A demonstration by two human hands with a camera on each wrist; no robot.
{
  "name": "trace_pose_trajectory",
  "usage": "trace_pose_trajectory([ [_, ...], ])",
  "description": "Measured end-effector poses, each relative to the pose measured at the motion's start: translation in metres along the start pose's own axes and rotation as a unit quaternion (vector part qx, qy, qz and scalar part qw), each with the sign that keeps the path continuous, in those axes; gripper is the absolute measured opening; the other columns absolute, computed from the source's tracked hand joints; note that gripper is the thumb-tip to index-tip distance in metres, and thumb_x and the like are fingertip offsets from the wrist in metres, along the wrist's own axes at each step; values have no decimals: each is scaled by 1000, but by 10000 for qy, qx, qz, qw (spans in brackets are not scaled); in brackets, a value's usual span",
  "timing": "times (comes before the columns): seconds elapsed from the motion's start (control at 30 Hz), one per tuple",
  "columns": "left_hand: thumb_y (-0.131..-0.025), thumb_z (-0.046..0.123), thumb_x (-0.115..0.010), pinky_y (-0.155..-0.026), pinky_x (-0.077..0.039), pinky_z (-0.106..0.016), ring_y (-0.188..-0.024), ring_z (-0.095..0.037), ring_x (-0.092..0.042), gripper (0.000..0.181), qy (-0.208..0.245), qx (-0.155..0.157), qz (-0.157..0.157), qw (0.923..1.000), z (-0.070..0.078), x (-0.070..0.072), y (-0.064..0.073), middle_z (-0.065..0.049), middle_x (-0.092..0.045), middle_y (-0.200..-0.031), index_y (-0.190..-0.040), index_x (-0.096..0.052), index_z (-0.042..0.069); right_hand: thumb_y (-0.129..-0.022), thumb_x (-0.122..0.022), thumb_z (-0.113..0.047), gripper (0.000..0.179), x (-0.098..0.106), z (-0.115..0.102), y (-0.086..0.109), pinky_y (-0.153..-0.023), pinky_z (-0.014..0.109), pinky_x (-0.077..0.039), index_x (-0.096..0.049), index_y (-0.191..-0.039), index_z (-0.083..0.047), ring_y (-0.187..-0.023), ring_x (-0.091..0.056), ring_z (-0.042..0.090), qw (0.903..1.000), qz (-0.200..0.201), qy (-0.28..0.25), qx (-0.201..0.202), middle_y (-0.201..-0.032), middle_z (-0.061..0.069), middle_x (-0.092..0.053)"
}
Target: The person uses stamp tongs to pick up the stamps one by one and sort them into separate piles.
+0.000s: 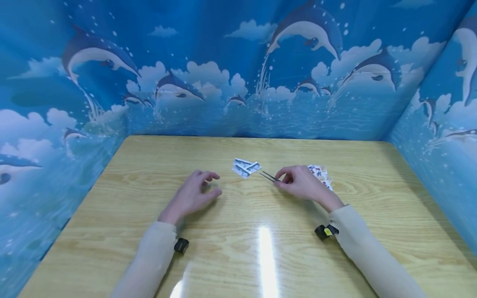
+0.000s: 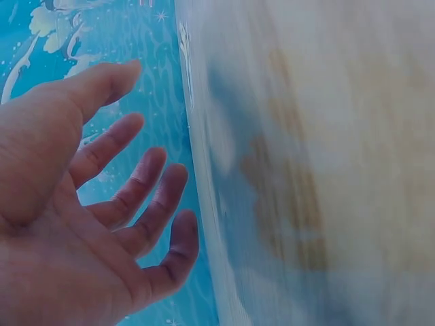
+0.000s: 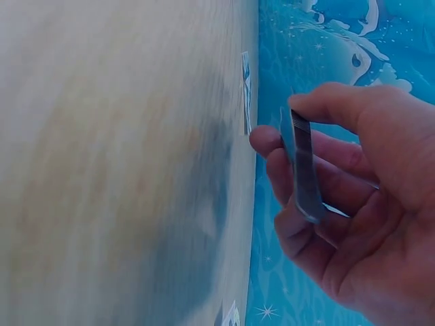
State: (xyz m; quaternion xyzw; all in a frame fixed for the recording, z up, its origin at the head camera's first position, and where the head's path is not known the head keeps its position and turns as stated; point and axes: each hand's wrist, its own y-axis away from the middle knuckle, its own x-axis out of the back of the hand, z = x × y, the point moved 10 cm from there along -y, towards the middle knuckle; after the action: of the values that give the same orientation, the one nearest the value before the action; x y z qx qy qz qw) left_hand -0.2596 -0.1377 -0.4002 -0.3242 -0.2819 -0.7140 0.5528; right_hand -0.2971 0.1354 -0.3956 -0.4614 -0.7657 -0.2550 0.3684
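My right hand point(image 1: 301, 181) pinches a pair of metal tweezers point(image 3: 307, 170) between thumb and fingers. The two tips of the tweezers point(image 1: 268, 176) are spread and point left, toward a small group of grey-and-white printed paper pieces point(image 1: 241, 170) lying overlapped on the table. My left hand point(image 1: 193, 192) hovers to the left of these pieces, its fingers loosely bent and nothing in its grasp. In the left wrist view the left hand point(image 2: 102, 183) shows its palm and spread fingers.
Another stack of colourful printed pieces point(image 1: 321, 175) lies just behind and right of the right hand, partly covered by it. The wooden table point(image 1: 238, 231) reaches to a blue dolphin-print curtain point(image 1: 208, 82) at the back and sides. Light glares off the tabletop in front.
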Motion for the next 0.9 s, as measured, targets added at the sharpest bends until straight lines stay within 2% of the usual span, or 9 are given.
trace_pose_trajectory([
  [0.37, -92, 37, -74, -101, -51, -53, -122, -27, -58, 49, -117, 18, -63, 9999, 10, -9, 10, -5, -59, -131, -137, -60, 27, -93, -73, -20, 26, -9, -1, 33, -65, 27, -54, -73, -112, -2, -68, -65, 6, 10000, -21, 86, -43, -82, 0, -74],
  [0.5, -92, 38, -75, -101, -51, -51, -120, -25, -58, 49, -148, 72, -64, 9998, 10, -13, 12, -4, -59, -130, -137, -60, 27, -91, -73, -16, 27, -14, -3, 41, -64, 27, -53, -72, -113, 0, -65, -62, 6, 9996, -39, 270, -103, -80, 1, -73],
  [0.7, -91, 38, -75, -100, -51, -50, -119, -24, -58, 48, -164, -19, -77, 9998, 15, -16, 15, -5, -60, -129, -136, -61, 26, -87, -74, -13, 27, -15, -6, 52, -62, 26, -48, -73, -110, 1, -62, -56, 6, 9983, 88, 547, -197, -74, -2, -68],
  [0.9, -92, 36, -75, -100, -51, -50, -119, -25, -59, 48, -275, -159, -97, 9994, 20, -19, 16, -6, -60, -127, -136, -61, 23, -84, -75, -11, 28, -16, -5, 58, -59, 25, -45, -72, -108, 2, -58, -53, 8, 9975, 197, 525, -427, -70, -2, -64],
])
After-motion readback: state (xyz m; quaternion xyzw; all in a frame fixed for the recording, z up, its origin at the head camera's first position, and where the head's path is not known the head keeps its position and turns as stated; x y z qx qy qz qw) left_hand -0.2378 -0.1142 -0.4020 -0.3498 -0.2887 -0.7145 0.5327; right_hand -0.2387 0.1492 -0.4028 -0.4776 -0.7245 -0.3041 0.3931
